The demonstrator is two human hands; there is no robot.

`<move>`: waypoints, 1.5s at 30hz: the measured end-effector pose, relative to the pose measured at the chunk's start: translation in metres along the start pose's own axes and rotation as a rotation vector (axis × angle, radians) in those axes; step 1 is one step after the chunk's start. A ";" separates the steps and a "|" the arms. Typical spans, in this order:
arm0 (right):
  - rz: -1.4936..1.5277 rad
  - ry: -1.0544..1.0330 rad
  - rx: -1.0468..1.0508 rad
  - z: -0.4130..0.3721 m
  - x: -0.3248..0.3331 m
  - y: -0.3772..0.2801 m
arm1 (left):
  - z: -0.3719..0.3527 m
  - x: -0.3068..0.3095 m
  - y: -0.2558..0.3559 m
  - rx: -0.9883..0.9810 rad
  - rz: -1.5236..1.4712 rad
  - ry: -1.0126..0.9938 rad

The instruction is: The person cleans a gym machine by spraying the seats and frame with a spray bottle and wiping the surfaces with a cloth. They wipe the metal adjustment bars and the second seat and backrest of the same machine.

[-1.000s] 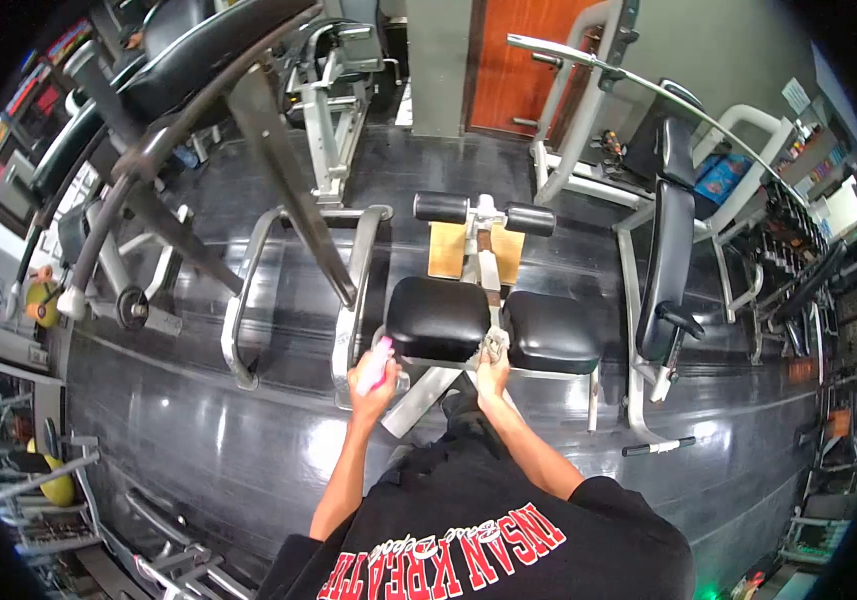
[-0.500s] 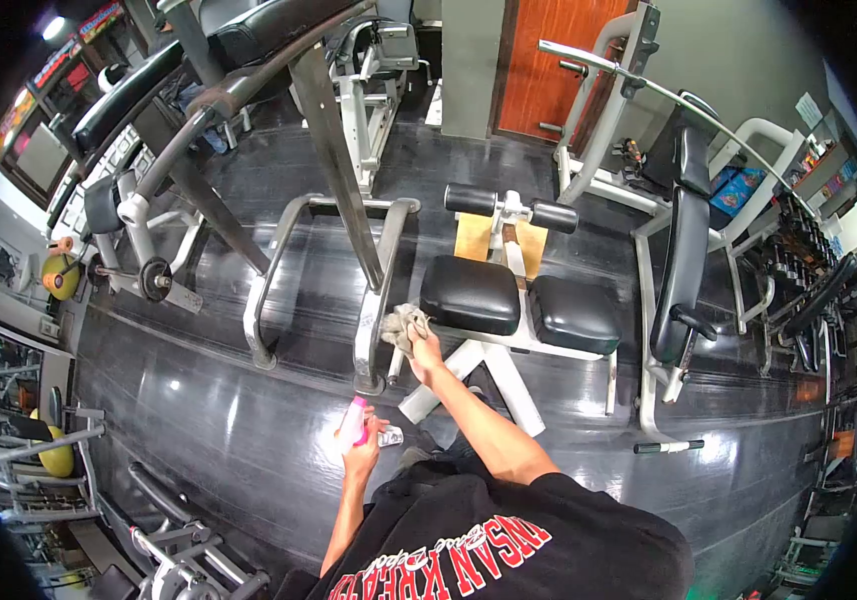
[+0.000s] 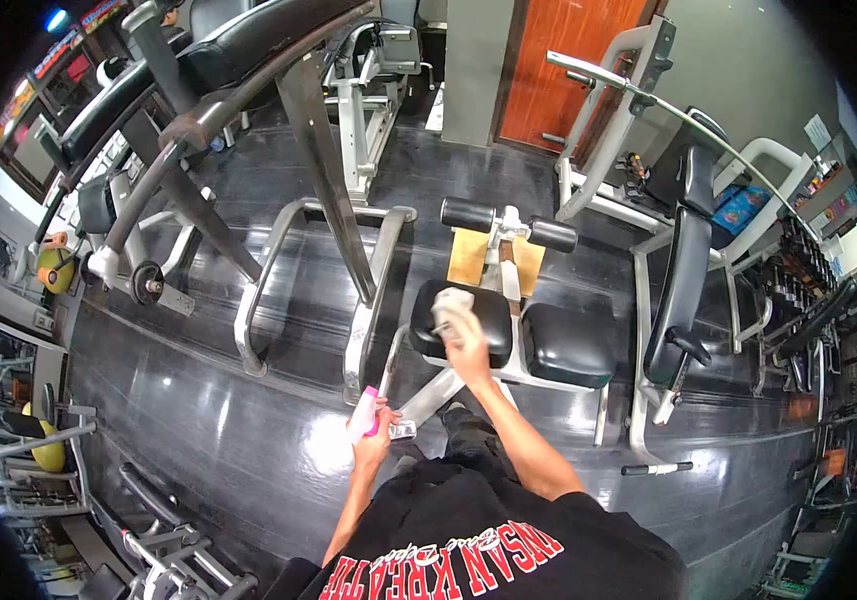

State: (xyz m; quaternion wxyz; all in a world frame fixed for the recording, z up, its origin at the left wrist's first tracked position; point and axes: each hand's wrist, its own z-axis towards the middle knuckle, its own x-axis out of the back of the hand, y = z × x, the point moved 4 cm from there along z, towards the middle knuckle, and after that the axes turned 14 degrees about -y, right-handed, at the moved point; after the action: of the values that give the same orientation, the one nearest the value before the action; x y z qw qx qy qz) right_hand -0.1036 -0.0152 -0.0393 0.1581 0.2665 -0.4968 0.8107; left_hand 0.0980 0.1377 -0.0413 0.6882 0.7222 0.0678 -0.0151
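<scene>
My right hand (image 3: 467,350) is closed around a light grey cloth (image 3: 452,303), held over the left black padded seat (image 3: 495,325) of a white-framed bench. Motion blurs the fingers a little, and whether the cloth touches the seat is hard to tell. A second black pad (image 3: 569,346) sits to the right on the same frame. Lower and to the left, my left hand (image 3: 376,440) grips a white and pink spray bottle (image 3: 363,415), its pink top pointing up, above the dark floor.
Black foam rollers (image 3: 469,213) top the bench's far end. At left stands a grey metal machine frame (image 3: 324,180). Another bench with a barbell (image 3: 639,93) rises at right. Farther off are a reddish door (image 3: 559,70) and a dumbbell rack (image 3: 799,265).
My right hand has moved the cloth up and right, from the seat's left edge to over its top. My left hand still holds the bottle, slightly lower and to the right.
</scene>
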 end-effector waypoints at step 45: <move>-0.068 -1.234 -0.352 0.171 -0.120 0.209 | 0.099 -0.092 0.020 -0.082 0.262 0.344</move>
State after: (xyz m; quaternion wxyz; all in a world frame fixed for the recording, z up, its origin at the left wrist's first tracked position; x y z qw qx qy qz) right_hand -0.0688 -0.2619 -0.1980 -0.0900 0.6695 -0.6133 0.4092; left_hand 0.0166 0.0307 -0.0157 0.6915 0.6881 0.0904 0.2005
